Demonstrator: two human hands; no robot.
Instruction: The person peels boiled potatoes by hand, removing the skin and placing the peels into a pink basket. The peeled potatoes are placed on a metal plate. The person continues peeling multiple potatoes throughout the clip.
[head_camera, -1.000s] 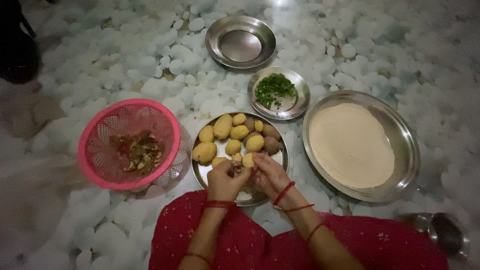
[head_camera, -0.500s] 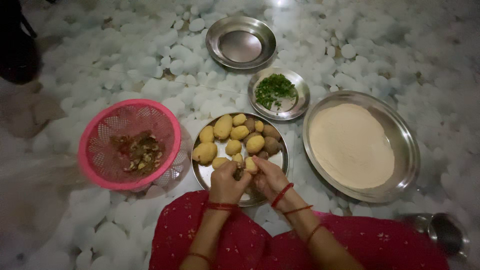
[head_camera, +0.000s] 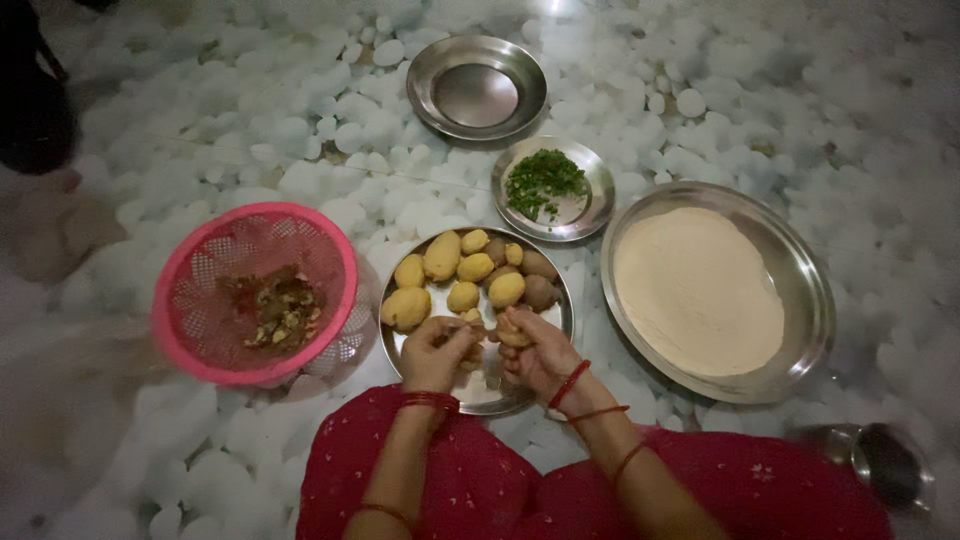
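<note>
On the steel plate (head_camera: 560, 300) near the bottom middle, two hands meet over a pile of boiled potatoes (head_camera: 472, 270). Left hand (head_camera: 435, 352) is curled, and its fingers pinch something small at the tips, but I cannot tell just what the bit is. Right hand (head_camera: 537, 352) is curled around one potato (head_camera: 510, 330), holding it from below and from the side. That potato is just above the near part of the plate, between both hands, and the fingertips of both hands touch it or nearly touch it. Most of the other potatoes are yellow and peeled, and they lie close together on the far half of the plate. One brown potato (head_camera: 541, 292) with its skin on lies at the right side of the pile.

Left of the plate stands a pink plastic basket (head_camera: 190, 300) with holes. Brown peels (head_camera: 272, 308) lie in its middle. Behind the plate sits a small steel dish (head_camera: 590, 205) with chopped green leaves (head_camera: 543, 183) in it. Farther back is a steel bowl (head_camera: 476, 90). To the right lies a big steel tray (head_camera: 805, 290) filled with pale flour (head_camera: 695, 290), spread flat. A small steel cup (head_camera: 885, 462) is at the bottom right corner. Everything rests on a white floor (head_camera: 250, 150) with a pebble pattern. Red cloth (head_camera: 480, 480) covers the lap below the hands.
</note>
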